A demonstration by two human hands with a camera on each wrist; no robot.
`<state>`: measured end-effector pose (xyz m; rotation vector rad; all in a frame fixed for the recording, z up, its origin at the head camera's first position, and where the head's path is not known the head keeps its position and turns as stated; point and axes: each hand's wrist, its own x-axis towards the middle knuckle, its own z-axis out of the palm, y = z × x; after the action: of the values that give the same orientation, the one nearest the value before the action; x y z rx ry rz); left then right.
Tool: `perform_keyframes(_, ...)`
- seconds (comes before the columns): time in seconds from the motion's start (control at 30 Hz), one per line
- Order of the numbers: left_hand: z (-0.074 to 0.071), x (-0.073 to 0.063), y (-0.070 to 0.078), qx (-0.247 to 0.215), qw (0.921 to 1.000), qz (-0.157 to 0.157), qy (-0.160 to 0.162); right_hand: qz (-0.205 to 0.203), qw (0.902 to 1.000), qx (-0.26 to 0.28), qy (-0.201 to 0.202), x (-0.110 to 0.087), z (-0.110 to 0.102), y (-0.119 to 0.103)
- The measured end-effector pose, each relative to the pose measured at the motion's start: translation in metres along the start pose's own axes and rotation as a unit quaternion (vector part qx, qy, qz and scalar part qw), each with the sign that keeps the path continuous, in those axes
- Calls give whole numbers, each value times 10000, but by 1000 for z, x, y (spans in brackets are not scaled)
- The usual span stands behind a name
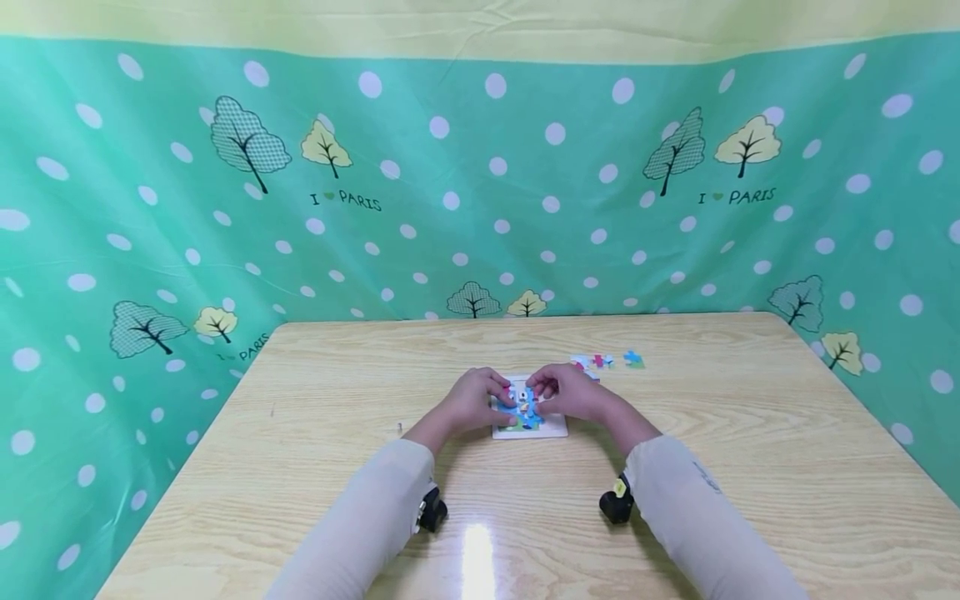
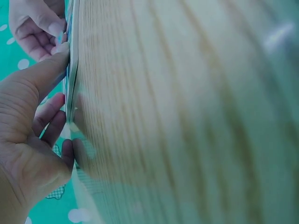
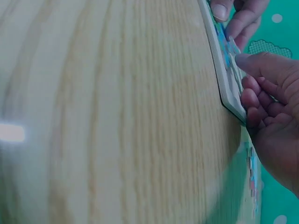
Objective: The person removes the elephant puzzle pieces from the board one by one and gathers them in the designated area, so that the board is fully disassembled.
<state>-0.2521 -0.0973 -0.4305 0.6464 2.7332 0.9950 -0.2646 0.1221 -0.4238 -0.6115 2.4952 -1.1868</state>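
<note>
While the left hand (image 1: 474, 400) rests its fingertips and thumb on the joined picture, thumb and fingers set apart, the right hand (image 1: 573, 392) pinches a puzzle piece (image 3: 235, 51) between its thumb and fingertips, with the other fingers curled beneath. Between the two sets of fingers lies the puzzle board (image 1: 552, 432), flat on the wooden table (image 1: 337, 375), its pale rim showing just below the fingertips. Joined blue pieces (image 1: 522, 423) fill part of it, right under the left fingers; how the held piece sits against them is too small to tell. Past the right hand's knuckles, farther from the person, are a pink-red piece (image 1: 597, 361) and, to its right, a blue-green piece (image 1: 633, 359), both lying loose on the tabletop. Left of the left hand's fingers, near its wrist, stands a tiny grey object (image 1: 400, 427). Well beyond all the fingers hangs a green dotted curtain (image 1: 487, 196).
</note>
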Motion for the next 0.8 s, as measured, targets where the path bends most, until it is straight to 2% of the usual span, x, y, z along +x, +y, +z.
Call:
perform_keyframes(0.27, 1, 0, 1, -63, 9999, -126, -11, -255, 9986, 450, 73, -13, -7, 7)
perform_keyframes(0.5, 1, 0, 1, -91, 9999, -76, 36, -112, 9976, 606, 315, -21, -11, 8)
perform_keyframes(0.8, 2, -1, 0, -44, 10000, -10, 65, -129, 9950, 872, 461, -32, -16, 9)
